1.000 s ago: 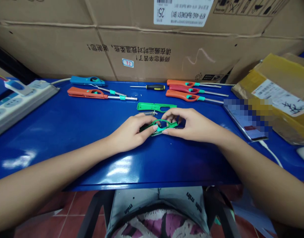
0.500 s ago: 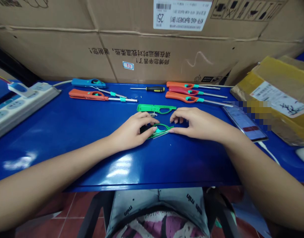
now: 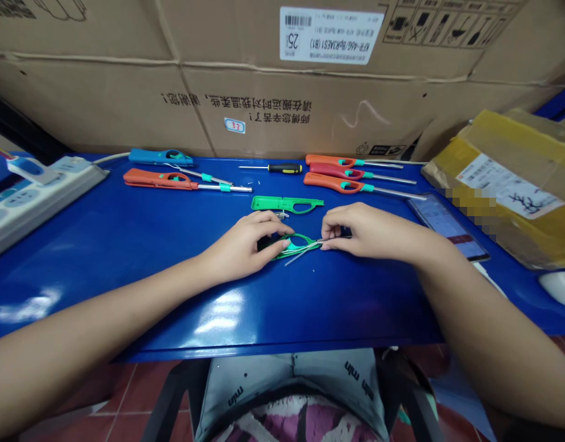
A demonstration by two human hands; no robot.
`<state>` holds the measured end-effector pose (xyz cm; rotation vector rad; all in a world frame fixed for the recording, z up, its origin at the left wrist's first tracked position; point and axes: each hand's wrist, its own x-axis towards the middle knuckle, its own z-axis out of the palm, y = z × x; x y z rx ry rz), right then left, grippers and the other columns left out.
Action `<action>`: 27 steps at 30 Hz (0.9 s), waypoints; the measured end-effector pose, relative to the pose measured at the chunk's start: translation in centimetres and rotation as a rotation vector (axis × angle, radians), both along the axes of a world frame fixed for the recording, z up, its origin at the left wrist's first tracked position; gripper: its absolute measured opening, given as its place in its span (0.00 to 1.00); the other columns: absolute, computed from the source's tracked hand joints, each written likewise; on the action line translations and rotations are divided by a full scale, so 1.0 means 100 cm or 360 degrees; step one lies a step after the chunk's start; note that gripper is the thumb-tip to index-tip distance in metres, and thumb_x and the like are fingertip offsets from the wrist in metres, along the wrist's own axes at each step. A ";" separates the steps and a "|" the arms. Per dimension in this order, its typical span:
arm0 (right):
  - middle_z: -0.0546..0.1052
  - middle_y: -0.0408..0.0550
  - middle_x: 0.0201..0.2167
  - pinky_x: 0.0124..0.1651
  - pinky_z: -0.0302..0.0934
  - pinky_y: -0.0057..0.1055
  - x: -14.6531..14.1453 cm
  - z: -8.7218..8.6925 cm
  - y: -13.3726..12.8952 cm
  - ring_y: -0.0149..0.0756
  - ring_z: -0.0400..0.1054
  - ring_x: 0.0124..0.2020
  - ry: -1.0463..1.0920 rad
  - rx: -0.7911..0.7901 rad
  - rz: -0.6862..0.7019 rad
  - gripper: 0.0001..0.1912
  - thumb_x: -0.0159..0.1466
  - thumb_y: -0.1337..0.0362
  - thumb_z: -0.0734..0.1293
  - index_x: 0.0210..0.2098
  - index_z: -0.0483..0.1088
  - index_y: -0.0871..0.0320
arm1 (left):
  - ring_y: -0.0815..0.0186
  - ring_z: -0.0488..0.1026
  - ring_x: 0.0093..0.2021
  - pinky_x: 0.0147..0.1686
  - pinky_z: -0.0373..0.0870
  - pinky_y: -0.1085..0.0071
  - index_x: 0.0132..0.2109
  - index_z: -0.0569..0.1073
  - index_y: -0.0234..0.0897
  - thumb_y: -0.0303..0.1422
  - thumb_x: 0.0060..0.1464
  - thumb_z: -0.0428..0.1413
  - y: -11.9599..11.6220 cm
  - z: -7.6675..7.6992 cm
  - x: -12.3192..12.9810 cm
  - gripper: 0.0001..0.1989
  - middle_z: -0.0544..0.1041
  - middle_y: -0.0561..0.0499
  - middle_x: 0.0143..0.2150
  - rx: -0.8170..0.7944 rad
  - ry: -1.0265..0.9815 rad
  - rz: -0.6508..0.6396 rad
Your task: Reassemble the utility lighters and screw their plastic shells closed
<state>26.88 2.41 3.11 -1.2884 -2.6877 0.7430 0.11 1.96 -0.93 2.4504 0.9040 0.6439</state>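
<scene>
My left hand [image 3: 240, 247] is closed around one green lighter casing half [image 3: 305, 236], thumb and fingertips on it by the teal trigger [image 3: 292, 246]. Most of that casing's handle is hidden under the hand. At its narrow tip, my right hand [image 3: 362, 228] pinches a thin metal rod [image 3: 348, 237] and thin wires that run back into the casing. A slim clear strip [image 3: 293, 260] slants out below the casing. Just beyond lies the other green casing half [image 3: 278, 201], with a small metal piece [image 3: 282, 215] beside my left fingers.
Blue [image 3: 160, 157] and orange [image 3: 162, 179] lighters lie at back left. A screwdriver [image 3: 284, 168] lies at the back, left of several orange and red lighters [image 3: 337, 170]. A power strip [image 3: 47, 184] stands left; a phone [image 3: 448, 227], taped box [image 3: 507, 166] and white mouse [image 3: 558, 287] are right.
My right hand has shifted slightly right and its fingers have closed on the thin rod at the casing's tip. The clear strip now angles away from the casing. My left hand keeps its hold.
</scene>
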 end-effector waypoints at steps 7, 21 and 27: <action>0.78 0.46 0.33 0.37 0.59 0.29 -0.001 0.004 0.000 0.33 0.69 0.34 0.0025 -0.0034 0.0037 0.08 0.63 0.62 0.72 0.31 0.73 0.58 | 0.58 0.75 0.53 0.56 0.70 0.60 0.53 0.79 0.38 0.38 0.67 0.54 0.001 0.001 -0.001 0.15 0.78 0.45 0.47 -0.0010 0.0007 -0.0044; 0.80 0.46 0.32 0.36 0.61 0.30 -0.001 0.006 0.002 0.33 0.71 0.32 0.0104 -0.0237 -0.0055 0.09 0.63 0.59 0.70 0.32 0.76 0.59 | 0.59 0.74 0.54 0.57 0.69 0.60 0.53 0.78 0.39 0.39 0.67 0.53 0.004 -0.003 -0.002 0.15 0.77 0.45 0.49 -0.0017 0.0014 -0.0097; 0.80 0.45 0.30 0.34 0.60 0.30 -0.004 0.003 0.001 0.32 0.70 0.30 0.0128 -0.0207 -0.0076 0.08 0.62 0.60 0.72 0.31 0.77 0.58 | 0.58 0.74 0.53 0.56 0.70 0.60 0.53 0.78 0.38 0.38 0.67 0.53 0.005 -0.002 -0.002 0.15 0.77 0.44 0.49 -0.0003 0.0017 -0.0109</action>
